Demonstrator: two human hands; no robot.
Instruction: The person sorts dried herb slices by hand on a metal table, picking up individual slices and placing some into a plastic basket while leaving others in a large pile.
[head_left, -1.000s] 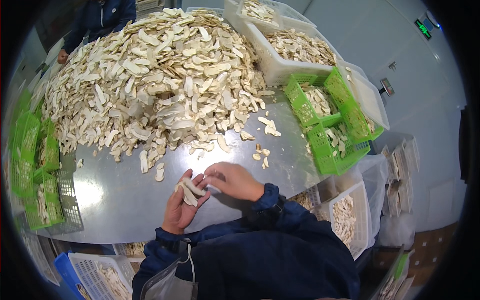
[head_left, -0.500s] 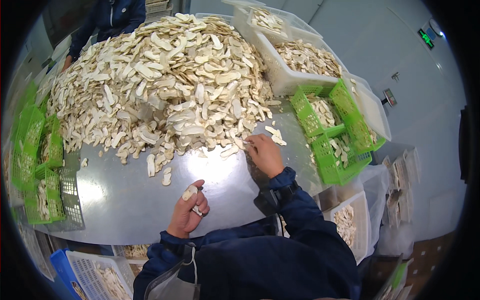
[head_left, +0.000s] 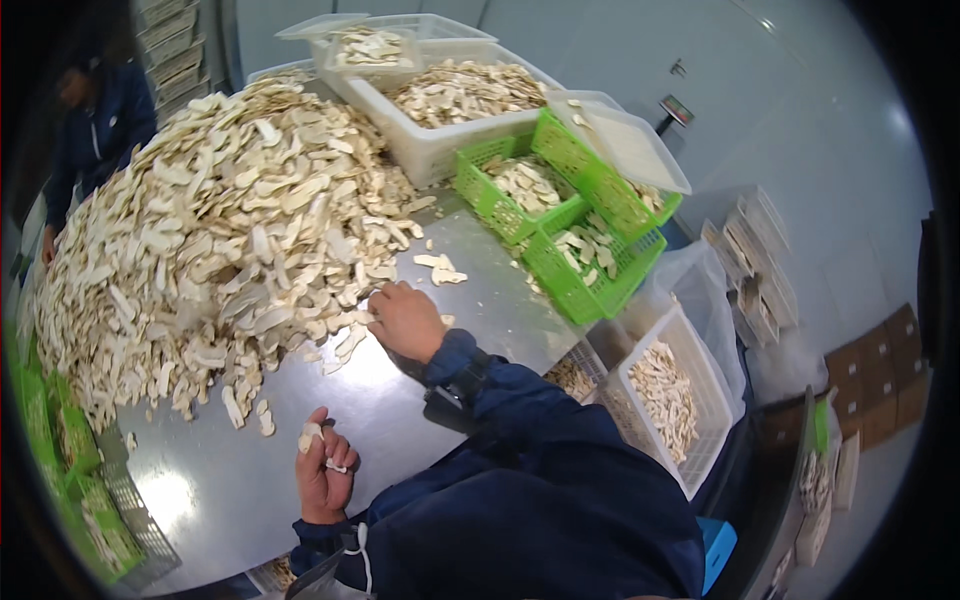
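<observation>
A big heap of pale, flat dried mushroom slices covers much of the metal table. Low in front of it, my left hand is palm up with curled fingers. One mushroom slice sits by its thumb and forefinger, and another shows white among the lower fingers. My right hand is back up at the heap's near right edge, its fingers bent down and closed among slices. Its fingertips are partly hidden, so what they grip cannot be made out. A few loose slices lie just beyond it.
Green perforated baskets with slices stand at the table's right, more green baskets at the left. A white crate full of slices is behind. Another white crate stands below the right edge. A co-worker stands far left.
The whole view has swung to the right, so heap and baskets sit further left in the picture. My left hand keeps its slices; my right hand stays at the heap's edge with fingers bent.
</observation>
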